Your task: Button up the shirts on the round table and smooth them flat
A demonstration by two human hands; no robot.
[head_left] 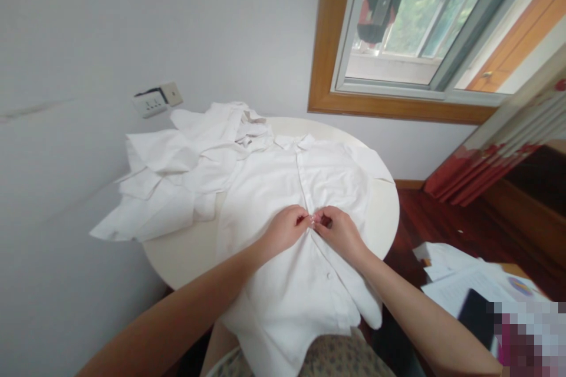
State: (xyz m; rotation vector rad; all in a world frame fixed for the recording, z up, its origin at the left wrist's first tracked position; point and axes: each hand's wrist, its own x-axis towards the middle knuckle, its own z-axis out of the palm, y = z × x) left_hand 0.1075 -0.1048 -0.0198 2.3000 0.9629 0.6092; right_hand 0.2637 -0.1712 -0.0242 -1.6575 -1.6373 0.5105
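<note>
A white button-up shirt (pixel 274 188) lies front side up on a round pale table (pixel 186 253), its collar toward the wall and its hem hanging over the near edge. My left hand (pixel 289 227) and my right hand (pixel 338 230) meet at the middle of the front placket. Both pinch the shirt's edges there, fingertips nearly touching. The small part between the fingertips is mostly hidden. Below the hands the placket is parted, and one button (pixel 328 275) shows on it.
More white shirts (pixel 177 171) lie heaped on the table's left side, against the wall with a socket (pixel 152 105). A wood-framed window (pixel 398 100) is at the back right. Papers (pixel 469 280) and a dark flat object (pixel 480 312) lie at the lower right, near a curtain (pixel 477 171).
</note>
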